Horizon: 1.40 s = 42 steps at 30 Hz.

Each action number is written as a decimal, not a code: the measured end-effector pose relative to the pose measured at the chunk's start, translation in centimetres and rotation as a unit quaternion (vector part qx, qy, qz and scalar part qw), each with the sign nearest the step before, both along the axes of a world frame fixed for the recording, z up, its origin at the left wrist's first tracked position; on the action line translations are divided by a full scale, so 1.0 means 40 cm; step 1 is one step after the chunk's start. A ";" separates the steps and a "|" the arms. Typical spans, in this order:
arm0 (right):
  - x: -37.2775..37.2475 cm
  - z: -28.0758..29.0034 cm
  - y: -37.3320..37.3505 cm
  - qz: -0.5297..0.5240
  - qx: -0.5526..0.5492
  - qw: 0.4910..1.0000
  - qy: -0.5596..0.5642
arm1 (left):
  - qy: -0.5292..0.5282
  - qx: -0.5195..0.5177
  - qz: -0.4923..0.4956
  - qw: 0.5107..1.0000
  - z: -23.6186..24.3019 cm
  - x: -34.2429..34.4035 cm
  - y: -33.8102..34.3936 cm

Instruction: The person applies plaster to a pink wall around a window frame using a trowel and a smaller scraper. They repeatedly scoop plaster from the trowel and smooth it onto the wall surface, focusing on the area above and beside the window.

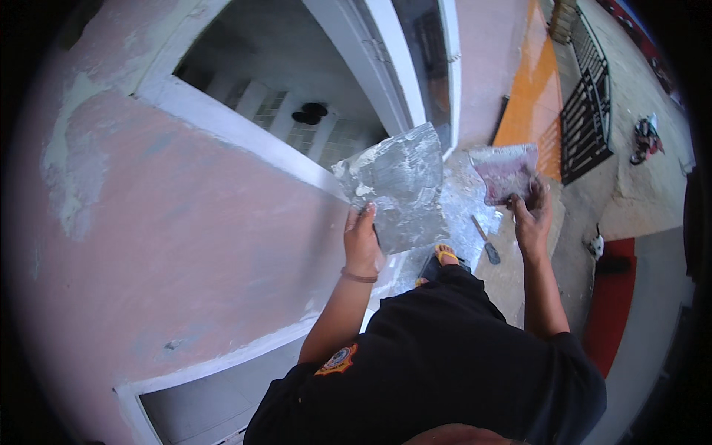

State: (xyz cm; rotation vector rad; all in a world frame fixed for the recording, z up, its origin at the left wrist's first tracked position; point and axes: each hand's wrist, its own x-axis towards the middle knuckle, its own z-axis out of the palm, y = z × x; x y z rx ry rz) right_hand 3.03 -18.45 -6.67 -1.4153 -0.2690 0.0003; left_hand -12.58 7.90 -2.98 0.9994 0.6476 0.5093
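Note:
My left hand (362, 241) grips the lower left edge of a flat grey board (404, 189), with the thumb lying over its face. White paste is smeared and streaked across that board. To the right, my right hand (532, 219) holds a smaller, roughly rectangular plate (506, 176) by its lower right corner. It is coated in pinkish and whitish residue, and its exact kind is unclear. A gap separates the two pieces. Below them on the ground lies a tool with a narrow blade and dark handle (487, 241), perhaps a putty knife.
A pink wall (185, 222) with pale patches rises on my left, with a white-framed opening (245, 141) in it. My foot in a yellow-strapped sandal (446, 254) stands on white-stained ground. Farther right are a black metal gate (586, 126) and a parked motorcycle (646, 141).

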 end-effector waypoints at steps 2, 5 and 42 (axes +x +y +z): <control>0.001 0.047 -0.002 -0.027 0.053 0.998 0.006 | 0.034 0.026 -0.038 0.998 0.016 -0.001 -0.001; 0.002 0.079 0.009 -0.046 0.079 0.994 0.063 | -0.039 0.047 -0.057 0.997 0.020 -0.009 -0.010; 0.047 0.277 0.068 0.147 0.074 0.961 -0.223 | -0.092 0.094 -0.028 0.991 0.091 -0.020 -0.099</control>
